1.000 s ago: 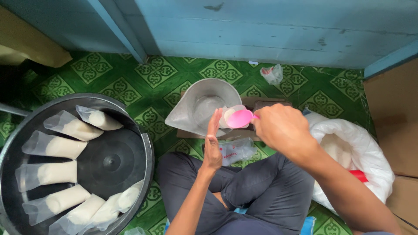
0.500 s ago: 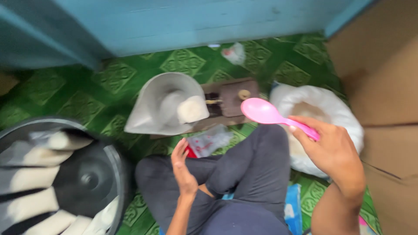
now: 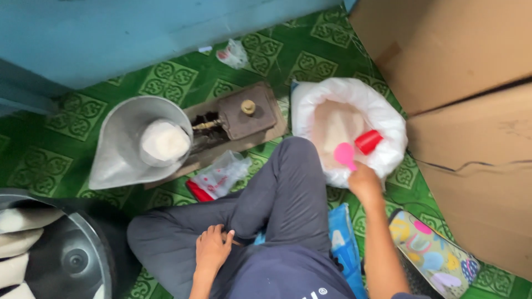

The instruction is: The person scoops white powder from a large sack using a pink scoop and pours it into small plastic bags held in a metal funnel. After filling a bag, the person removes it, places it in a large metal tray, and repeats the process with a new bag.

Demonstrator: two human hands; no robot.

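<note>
A person sits cross-legged on a green patterned floor mat (image 3: 83,111), dark trousers filling the middle of the view. Ahead of the knees stands a weighing scale (image 3: 244,113) with a brown metal body on a wooden base, and its grey metal pan (image 3: 119,147) carries a clear bag of white powder (image 3: 164,141). Just below the scale lies a crumpled clear plastic bag with red print (image 3: 221,176). At the lower left is a large dark metal pot (image 3: 72,260) with filled white packets (image 3: 16,243) along its rim. Cardboard boxes (image 3: 460,83) wall off the right side, and a colourful patterned bag (image 3: 435,254) lies by the right forearm.

The right hand (image 3: 363,182) reaches past the raised knee to the open white sack (image 3: 382,119) of pale powder. Its grip is closed around the handle of a pink plastic scoop (image 3: 345,155), whose bowl sits inside the sack mouth, just beside a red cup (image 3: 368,141) lying on the powder; whether the scoop touches the powder is hard to tell.

The left hand (image 3: 212,250) rests on the left thigh, fingers loosely spread, holding nothing.
</note>
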